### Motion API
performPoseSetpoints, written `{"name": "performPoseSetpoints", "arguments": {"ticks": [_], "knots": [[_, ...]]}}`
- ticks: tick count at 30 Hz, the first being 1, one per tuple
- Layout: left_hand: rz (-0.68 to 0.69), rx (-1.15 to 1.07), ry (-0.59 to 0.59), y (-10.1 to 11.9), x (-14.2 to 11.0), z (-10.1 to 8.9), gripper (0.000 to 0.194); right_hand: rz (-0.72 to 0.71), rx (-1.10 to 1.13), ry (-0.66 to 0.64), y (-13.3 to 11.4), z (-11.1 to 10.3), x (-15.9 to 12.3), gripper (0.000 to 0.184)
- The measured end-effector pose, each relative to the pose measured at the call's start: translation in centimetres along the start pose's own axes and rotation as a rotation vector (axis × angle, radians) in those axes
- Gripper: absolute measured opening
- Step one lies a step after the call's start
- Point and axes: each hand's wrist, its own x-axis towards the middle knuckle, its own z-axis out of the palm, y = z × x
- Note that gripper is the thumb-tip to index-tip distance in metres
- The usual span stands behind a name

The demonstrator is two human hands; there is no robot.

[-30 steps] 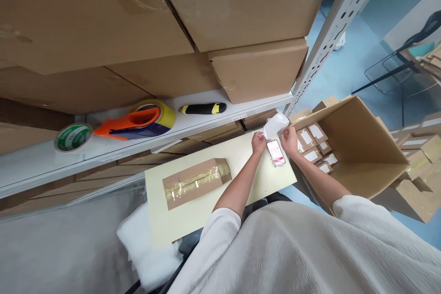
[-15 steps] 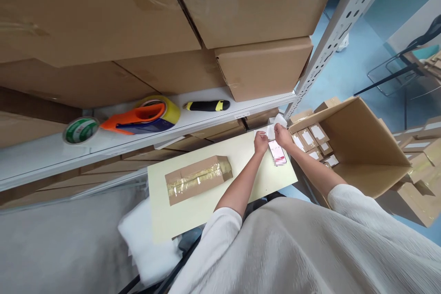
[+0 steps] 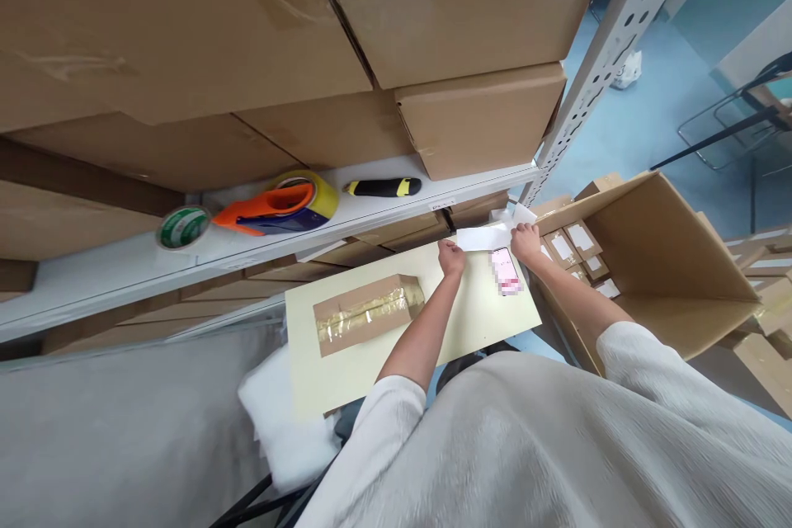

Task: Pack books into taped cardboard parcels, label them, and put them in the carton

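Stretched between my two hands is a white paper label strip [image 3: 483,238], over the far right end of the cream tabletop [image 3: 476,318]. My left hand [image 3: 451,257] pinches the strip's left end. The right end is gripped by my right hand [image 3: 525,241], and more white paper sticks up behind its fingers. Just below the strip lies a phone [image 3: 506,271] with a lit pink and white screen. To the left, a long cardboard box [image 3: 362,315] closed with shiny yellowish tape rests on the tabletop, apart from both hands.
A shelf [image 3: 371,210] beyond holds a tape dispenser [image 3: 278,206], a tape roll [image 3: 184,228], a utility knife [image 3: 384,187] and large cartons [image 3: 483,120]. At right, an open carton [image 3: 668,264] contains several small labelled boxes [image 3: 582,239]. White wrapping material [image 3: 288,421] hangs at left.
My left hand has moved left, away from my right hand, drawing the white strip out between them. The view has shifted slightly; the phone and taped box stay on the tabletop.
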Motion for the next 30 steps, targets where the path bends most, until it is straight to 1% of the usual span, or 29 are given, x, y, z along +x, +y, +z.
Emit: {"name": "performPoseSetpoints", "arguments": {"ticks": [7,10,13,16,20,23,25,27,30], "knots": [[0.003,-0.04,0.066,-1.1,1.0,-2.7,0.033,0.034,0.015,-0.039,-0.6,0.5,0.6,0.04],[0.033,-0.109,0.042,-1.4,0.9,-3.6,0.031,0.02,0.058,-0.044,-0.7,0.8,0.7,0.039],[0.045,-0.149,-0.002,-1.6,0.4,-4.2,0.03,0.014,0.075,-0.041,-0.9,0.9,0.6,0.039],[0.048,-0.182,-0.022,-1.7,-0.2,-4.6,0.03,-0.007,0.105,-0.021,-1.3,0.7,0.3,0.037],[0.076,-0.239,-0.021,-1.5,-1.1,-5.2,0.03,-0.036,0.214,-0.022,-1.9,0.3,-0.7,0.032],[0.085,-0.281,-0.005,-1.1,-2.0,-6.0,0.031,-0.047,0.283,-0.018,-2.5,0.3,-1.7,0.031],[0.08,-0.306,0.008,-0.8,-2.7,-6.8,0.032,-0.107,0.35,0.017,-3.3,0.4,-2.4,0.03],[0.079,-0.34,0.029,-0.5,-3.4,-7.8,0.035,-0.209,0.45,0.057,-4.6,0.6,-3.2,0.032],[0.084,-0.402,0.079,-0.4,-4.5,-9.8,0.043,-0.366,0.607,0.095,-7.4,0.6,-4.4,0.045]]}}
